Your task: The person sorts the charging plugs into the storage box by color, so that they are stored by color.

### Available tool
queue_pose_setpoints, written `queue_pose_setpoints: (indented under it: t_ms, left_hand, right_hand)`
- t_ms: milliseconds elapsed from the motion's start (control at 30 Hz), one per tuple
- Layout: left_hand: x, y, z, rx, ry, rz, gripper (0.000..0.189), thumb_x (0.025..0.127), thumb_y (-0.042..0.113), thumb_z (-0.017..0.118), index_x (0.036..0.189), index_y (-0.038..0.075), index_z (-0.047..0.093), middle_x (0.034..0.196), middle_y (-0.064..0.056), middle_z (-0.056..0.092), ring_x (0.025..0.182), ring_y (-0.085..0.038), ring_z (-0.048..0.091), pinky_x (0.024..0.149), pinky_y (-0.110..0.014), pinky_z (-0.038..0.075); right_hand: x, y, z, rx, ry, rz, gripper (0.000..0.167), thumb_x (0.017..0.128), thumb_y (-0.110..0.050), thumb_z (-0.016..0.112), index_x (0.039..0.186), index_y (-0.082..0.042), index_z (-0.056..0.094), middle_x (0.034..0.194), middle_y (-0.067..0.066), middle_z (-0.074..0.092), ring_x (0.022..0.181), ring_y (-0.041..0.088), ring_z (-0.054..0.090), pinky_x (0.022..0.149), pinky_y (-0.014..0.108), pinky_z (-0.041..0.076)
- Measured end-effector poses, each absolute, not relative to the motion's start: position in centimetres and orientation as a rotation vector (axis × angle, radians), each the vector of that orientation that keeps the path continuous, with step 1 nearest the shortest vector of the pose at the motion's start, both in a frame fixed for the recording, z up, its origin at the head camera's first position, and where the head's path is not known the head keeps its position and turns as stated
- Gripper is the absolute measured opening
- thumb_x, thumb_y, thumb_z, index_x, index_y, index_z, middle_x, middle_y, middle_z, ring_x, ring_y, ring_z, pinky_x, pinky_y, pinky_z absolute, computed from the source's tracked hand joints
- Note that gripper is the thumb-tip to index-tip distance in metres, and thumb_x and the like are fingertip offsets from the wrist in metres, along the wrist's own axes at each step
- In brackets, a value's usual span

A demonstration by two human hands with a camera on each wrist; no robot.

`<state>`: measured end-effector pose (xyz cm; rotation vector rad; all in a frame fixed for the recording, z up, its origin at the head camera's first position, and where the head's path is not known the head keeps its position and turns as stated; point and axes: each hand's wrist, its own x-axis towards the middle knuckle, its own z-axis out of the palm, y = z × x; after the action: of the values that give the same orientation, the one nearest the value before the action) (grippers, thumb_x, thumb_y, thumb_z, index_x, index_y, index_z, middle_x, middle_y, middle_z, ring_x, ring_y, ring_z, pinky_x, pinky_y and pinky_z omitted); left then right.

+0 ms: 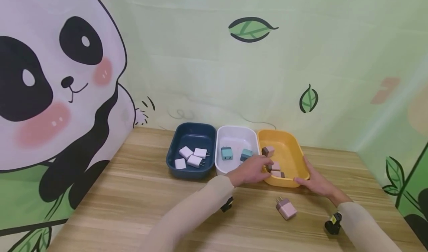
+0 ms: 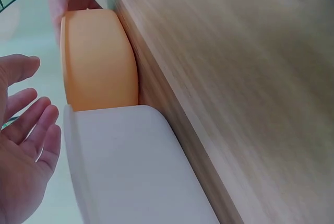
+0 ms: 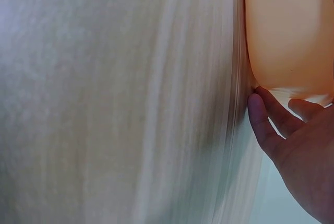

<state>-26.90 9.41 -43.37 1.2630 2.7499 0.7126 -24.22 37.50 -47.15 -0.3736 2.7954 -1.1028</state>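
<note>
My left hand [image 1: 254, 169] is over the near left edge of the yellow bin [image 1: 290, 151], close to the pink and brown plug chargers [image 1: 275, 166] inside. In the left wrist view its fingers [image 2: 32, 117] are loosely spread with nothing between them. At the bin's near right corner, my right hand [image 1: 315, 180] holds the wall, thumb at the front rim and fingers along the right side. The right wrist view shows those fingers [image 3: 276, 112] against the bin's outer wall. Another pink charger [image 1: 286, 208] lies on the table before the bin, prongs pointing away.
Left of the yellow bin stands a white bin [image 1: 238, 130] with teal chargers [image 1: 226, 153], partly covered by my left hand. Beside it is a navy bin [image 1: 195, 128] with several white chargers [image 1: 195, 161]. A cartoon-printed backdrop [image 1: 200, 58] rises behind the wooden table [image 1: 133, 207].
</note>
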Motion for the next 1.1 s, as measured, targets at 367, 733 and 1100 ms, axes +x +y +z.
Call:
queue_pose_setpoints:
  t_ms: [367,733,1100]
  left_hand:
    - [-24.6,7.5,-43.3,1.299,2.648,0.770,0.040,0.088,0.024,0.068,0.125,0.012,0.060,0.122,0.003,0.060,0.106,-0.009,0.055,0.087,-0.015,0.041]
    - [-23.2,6.7,-44.5,1.299,2.576,0.802,0.045,0.088,0.028,0.068,0.128,0.011,0.057,0.125,0.005,0.059,0.114,-0.005,0.051,0.097,-0.018,0.037]
    - [-22.1,7.3,-45.9,1.320,2.499,0.768,0.048,0.087,0.031,0.069,0.129,0.012,0.056,0.122,0.003,0.060,0.108,-0.004,0.053,0.090,-0.016,0.041]
  right_hand:
    - [-24.3,37.4,-47.0,-0.369,2.797,-1.075,0.100,0.090,-0.027,0.065,0.146,0.005,-0.012,0.147,0.039,0.000,0.132,0.055,0.014,0.104,0.065,0.014]
    - [-24.3,37.5,-47.1,-0.399,2.788,-1.115,0.099,0.091,-0.023,0.065,0.146,0.007,-0.012,0.147,0.040,0.002,0.131,0.053,0.019,0.103,0.065,0.016]
    - [-24.4,37.5,-47.2,-0.430,2.778,-1.151,0.099,0.090,-0.021,0.066,0.145,0.008,-0.012,0.147,0.039,0.000,0.132,0.054,0.015,0.103,0.065,0.015]
